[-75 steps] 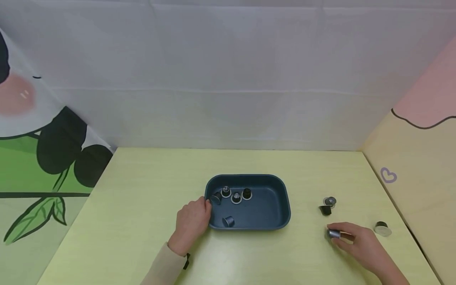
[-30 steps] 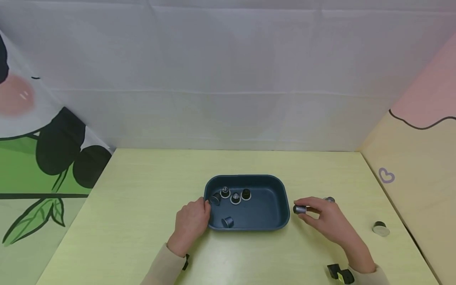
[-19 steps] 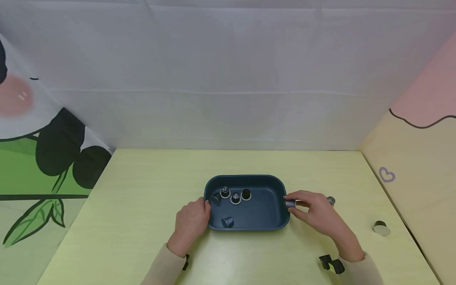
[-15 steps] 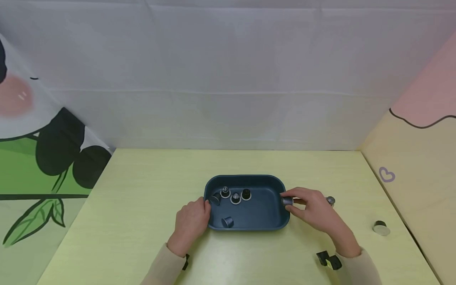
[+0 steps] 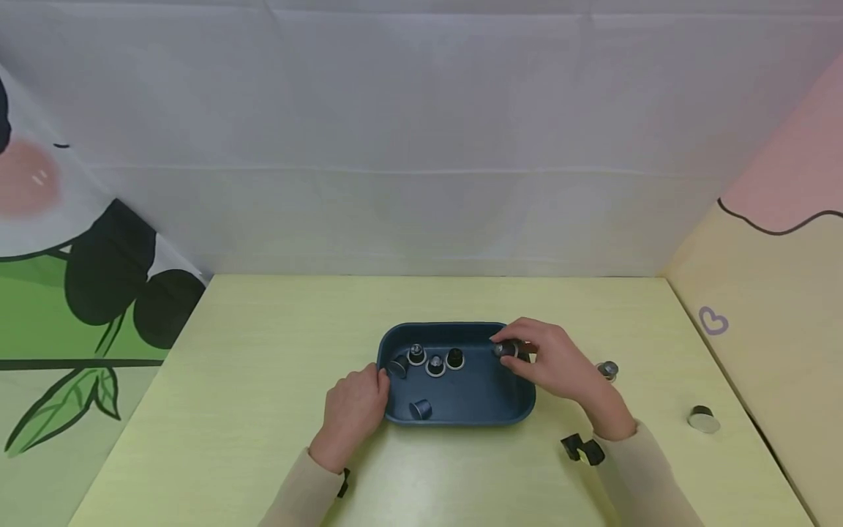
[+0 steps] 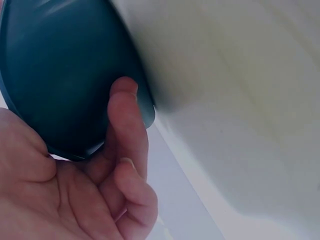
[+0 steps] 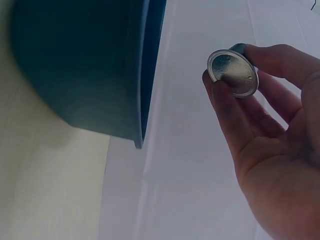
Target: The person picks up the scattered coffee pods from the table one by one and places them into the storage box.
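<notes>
My left hand grips the left rim of a dark blue rectangular tray. In the left wrist view, bent fingers lie against the outside of the tray wall. Over the tray's back right part, my right hand pinches a dark coffee capsule between thumb and fingers. Its round silver foil lid faces the right wrist camera. Inside the tray, a black capsule and two capsules with silvery tops stand upright. A tilted capsule leans by the left wall, and a blue-grey capsule lies near the front.
Right of the tray, a silver-topped capsule is on the pale yellow table, partly behind my right wrist. Another dark capsule with a pale lid lies farther right. A white sheet stands behind the table, with printed panels at both sides.
My right hand has carried the pinched capsule leftward and away from me, from the table on the right to over the tray. My left hand has stayed on the tray's rim.
</notes>
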Action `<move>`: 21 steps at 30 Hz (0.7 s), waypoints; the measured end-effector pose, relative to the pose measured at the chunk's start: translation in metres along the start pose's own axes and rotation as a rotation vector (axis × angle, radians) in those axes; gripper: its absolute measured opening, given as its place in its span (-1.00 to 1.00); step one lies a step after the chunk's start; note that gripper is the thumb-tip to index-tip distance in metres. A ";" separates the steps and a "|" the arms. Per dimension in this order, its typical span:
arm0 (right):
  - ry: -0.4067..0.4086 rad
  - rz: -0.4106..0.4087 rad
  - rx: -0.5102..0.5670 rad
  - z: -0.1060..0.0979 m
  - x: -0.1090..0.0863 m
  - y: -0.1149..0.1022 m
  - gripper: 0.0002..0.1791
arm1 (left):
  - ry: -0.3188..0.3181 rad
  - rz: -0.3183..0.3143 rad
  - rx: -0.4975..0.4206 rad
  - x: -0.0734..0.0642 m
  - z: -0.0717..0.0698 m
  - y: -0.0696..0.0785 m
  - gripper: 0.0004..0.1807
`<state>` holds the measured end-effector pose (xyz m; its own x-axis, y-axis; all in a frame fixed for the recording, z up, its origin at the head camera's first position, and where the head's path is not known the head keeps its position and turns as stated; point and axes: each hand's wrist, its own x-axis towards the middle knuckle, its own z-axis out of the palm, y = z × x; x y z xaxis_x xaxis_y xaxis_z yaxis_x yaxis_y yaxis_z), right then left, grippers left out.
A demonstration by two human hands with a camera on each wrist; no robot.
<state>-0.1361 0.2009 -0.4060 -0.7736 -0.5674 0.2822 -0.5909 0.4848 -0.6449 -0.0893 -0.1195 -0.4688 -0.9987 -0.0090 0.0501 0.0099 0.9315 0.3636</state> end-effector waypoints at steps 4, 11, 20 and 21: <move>-0.016 -0.003 0.039 0.004 0.013 0.000 -0.68 | 0.004 0.006 -0.001 0.000 -0.001 0.000 -0.63; -0.044 0.004 0.107 0.010 0.033 -0.006 -0.68 | -0.004 0.003 -0.003 0.000 0.000 -0.001 -0.63; -0.054 0.062 0.243 0.018 0.055 -0.009 -0.68 | -0.003 0.007 0.006 0.000 0.000 -0.001 -0.63; -0.051 0.067 0.257 0.019 0.057 -0.009 -0.68 | -0.003 0.007 0.005 0.000 0.000 -0.001 -0.63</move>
<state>-0.1704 0.1521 -0.3975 -0.7926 -0.5756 0.2014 -0.4565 0.3411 -0.8217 -0.0892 -0.1203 -0.4694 -0.9987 -0.0014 0.0503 0.0168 0.9333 0.3588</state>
